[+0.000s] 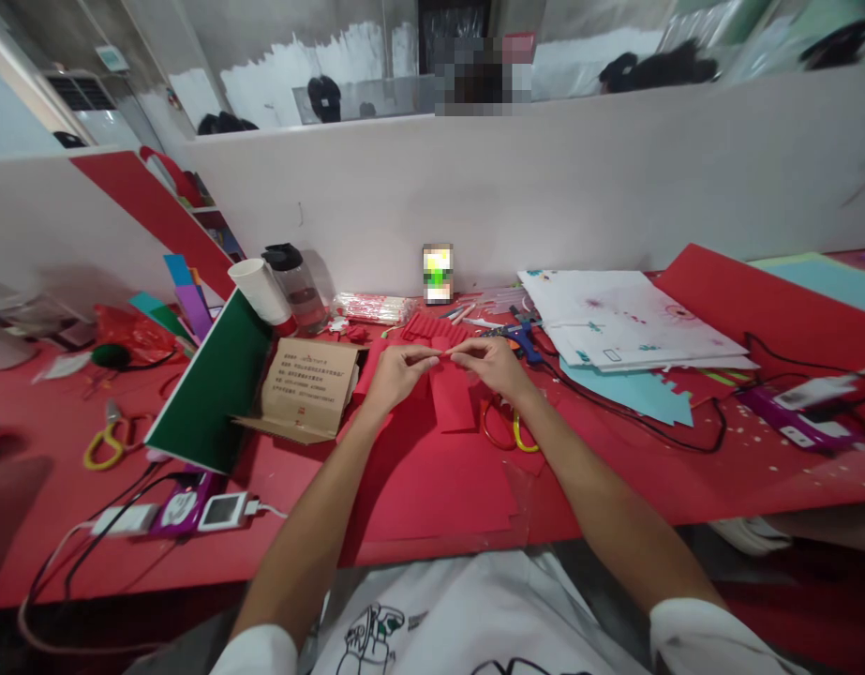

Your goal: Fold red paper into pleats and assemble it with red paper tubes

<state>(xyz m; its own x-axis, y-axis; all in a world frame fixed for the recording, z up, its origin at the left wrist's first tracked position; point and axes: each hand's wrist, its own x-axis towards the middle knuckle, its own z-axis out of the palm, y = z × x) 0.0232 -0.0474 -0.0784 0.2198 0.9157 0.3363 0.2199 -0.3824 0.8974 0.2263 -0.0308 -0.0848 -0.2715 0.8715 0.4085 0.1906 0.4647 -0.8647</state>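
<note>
My left hand (398, 373) and my right hand (494, 364) meet over the middle of the desk, fingertips pinched on the top edge of a piece of red paper (453, 401). Larger red sheets (432, 487) lie beneath. Behind my fingers is a row of folded or rolled red paper (436, 328). Scissors (522, 433) with a yellow and red handle lie by my right wrist, partly hidden under it. A blue glue gun (525, 339) rests just beyond my right hand. An open cardboard box (306, 386) stands left of my left hand.
A phone (438, 277) leans on the white partition (544, 187). To the left are a green board (214, 398), a bottle (298, 291), other scissors (110, 441) and a purple power strip (186, 511). White printed sheets (629, 314) and a black cable (635, 427) lie right.
</note>
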